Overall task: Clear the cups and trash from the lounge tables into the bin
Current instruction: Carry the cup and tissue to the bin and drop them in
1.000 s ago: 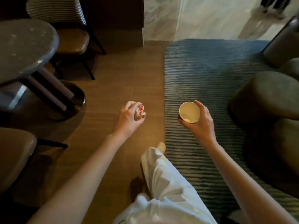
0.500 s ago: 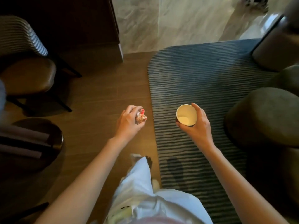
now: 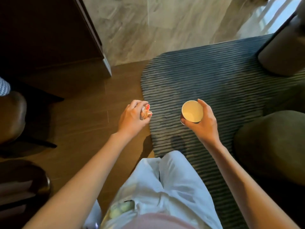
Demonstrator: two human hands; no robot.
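1. My left hand [image 3: 132, 119] is gripping a crumpled wrapper [image 3: 146, 111] above the wooden floor [image 3: 85, 123], just left of the rug [image 3: 206, 83] edge.
2. My right hand [image 3: 203, 124] is holding a paper cup [image 3: 192, 111] upright over the rug.
3. A chair [image 3: 12, 116] is standing far left; a pouf [image 3: 270, 146] is sitting right of me on the rug.
4. The stone floor [image 3: 165, 25] is lying beyond the rug.

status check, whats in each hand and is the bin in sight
Left hand grips crumpled wrapper. Right hand holds paper cup, upright, looks empty. No bin in view; ottoman close on the right.
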